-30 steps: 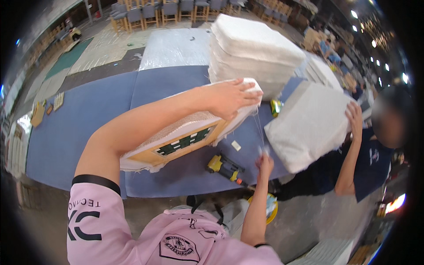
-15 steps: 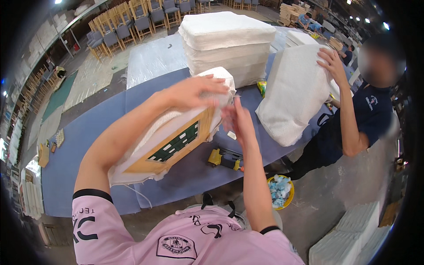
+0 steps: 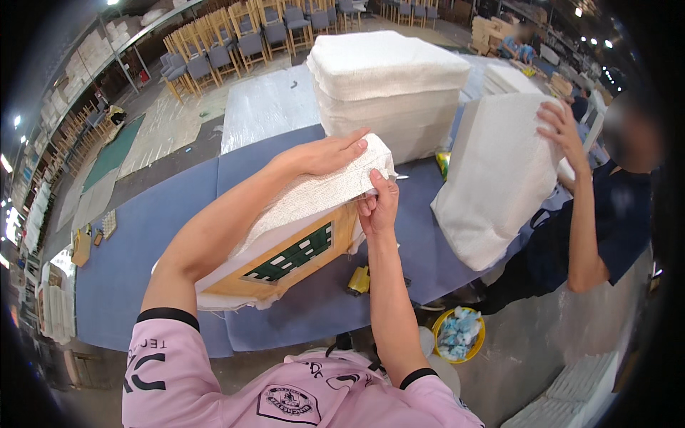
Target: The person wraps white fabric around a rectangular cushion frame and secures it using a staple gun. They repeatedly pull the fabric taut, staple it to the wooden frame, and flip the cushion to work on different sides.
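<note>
A seat cushion stands tilted on its edge before me. Its wooden frame [image 3: 285, 283] and green webbing [image 3: 292, 255] face toward me, and a white fabric cover [image 3: 307, 196] wraps its upper side. My left hand [image 3: 332, 152] lies on the cover near the far upper corner, fingers stretched out. At that corner my right hand [image 3: 380, 207] is closed on the cover's edge, thumb on top and fingers curled beneath. Beside my right forearm lies a yellow tool [image 3: 358, 280], partly hidden by the arm.
The work table has a blue top [image 3: 160, 235]. Behind the cushion rises a stack of white cushions [image 3: 389, 107]. On the right, a co-worker's hand [image 3: 564, 132] holds another white cushion [image 3: 489, 178]. A yellow bucket [image 3: 481, 341] of blue and white scraps stands below the table edge.
My right hand has moved onto the corner and closed on the cover's edge. My left hand has settled on the top, and the fabric there lies smoother. The view has shifted slightly.
</note>
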